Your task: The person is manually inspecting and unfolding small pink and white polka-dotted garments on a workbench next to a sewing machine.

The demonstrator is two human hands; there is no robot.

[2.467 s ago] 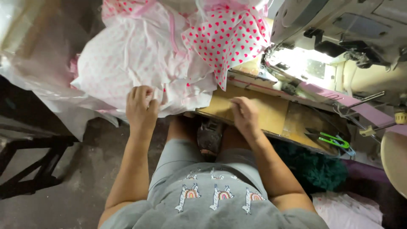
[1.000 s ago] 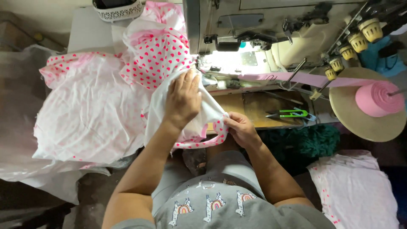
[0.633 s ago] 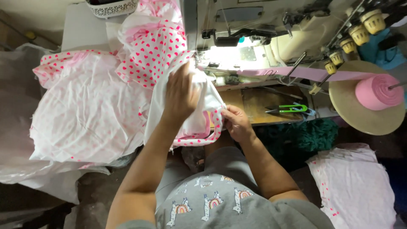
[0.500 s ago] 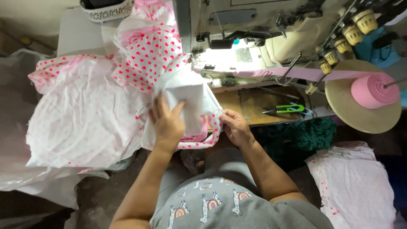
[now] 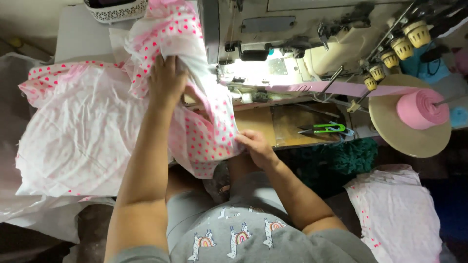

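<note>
The person wears a grey short-sleeved knit T-shirt (image 5: 253,238) that fills the 6 o'clock part of the head view. Across its chest runs a row of small printed animal figures in white, each carrying a little rainbow patch of pink, orange and blue. Towards 12 o'clock from the shirt, grey shorts of a like cloth (image 5: 187,214) cover the lap. Both forearms are bare from the elbow down, with no sleeve, watch or bracelet on them. The left hand (image 5: 165,83) and the right hand (image 5: 256,146) are bare too, without gloves or rings that can be made out
</note>
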